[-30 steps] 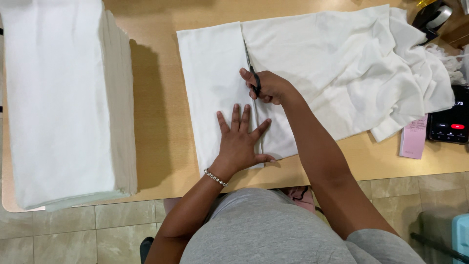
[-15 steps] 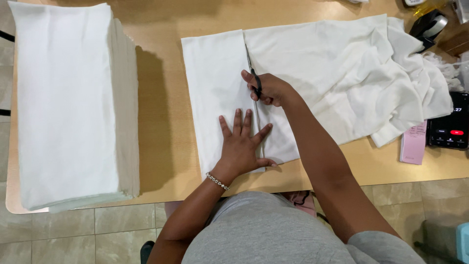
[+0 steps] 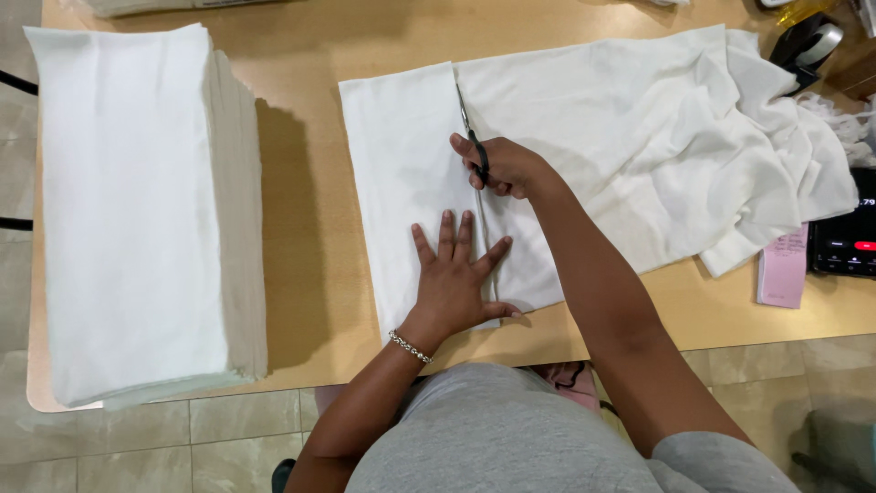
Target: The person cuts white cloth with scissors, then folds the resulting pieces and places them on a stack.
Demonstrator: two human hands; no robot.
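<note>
A white cloth (image 3: 630, 137) lies spread on the wooden table (image 3: 301, 183). A straight cut runs up it, and a rectangular strip (image 3: 401, 173) lies to the left of that cut. My right hand (image 3: 506, 166) grips black-handled scissors (image 3: 471, 137) whose blades point away from me along the cut line, near the cloth's far edge. My left hand (image 3: 456, 283) lies flat with fingers spread on the near end of the strip, pressing it to the table. A bracelet sits on that wrist.
A tall stack of folded white cloths (image 3: 137, 210) fills the table's left side. At the right edge are a pink paper pad (image 3: 783, 269), a black calculator (image 3: 844, 242) and a tape dispenser (image 3: 803, 44). Tiled floor lies below.
My right hand has moved the scissors farther away along the cut, so the blades reach closer to the cloth's far edge. My left hand stays pressed on the strip.
</note>
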